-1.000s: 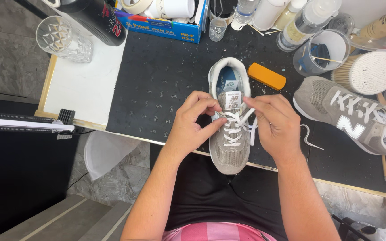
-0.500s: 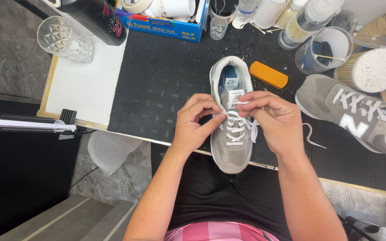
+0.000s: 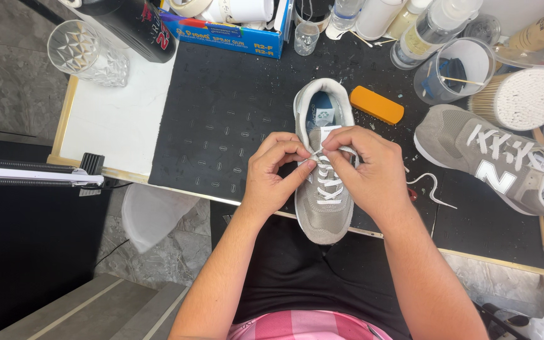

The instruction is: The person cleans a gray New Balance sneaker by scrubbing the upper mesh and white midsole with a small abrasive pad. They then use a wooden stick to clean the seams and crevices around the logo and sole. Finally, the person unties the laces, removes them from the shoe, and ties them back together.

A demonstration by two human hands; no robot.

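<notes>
Here both hands curl nearly shut: the left hand [image 3: 274, 173] and right hand [image 3: 368, 169] each pinch the white laces [image 3: 328, 182] of a grey sneaker [image 3: 322, 214] lying on the black mat [image 3: 221, 119], beside an orange block [image 3: 377, 104].

A blue rectangular box [image 3: 234, 34] stands at the mat's far edge; a small white label [image 3: 327, 116] sits inside the shoe

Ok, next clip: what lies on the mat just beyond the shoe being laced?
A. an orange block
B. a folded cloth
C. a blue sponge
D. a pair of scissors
A: an orange block lies on the black mat by the heel of the grey shoe, whose laces both hands work.
</notes>
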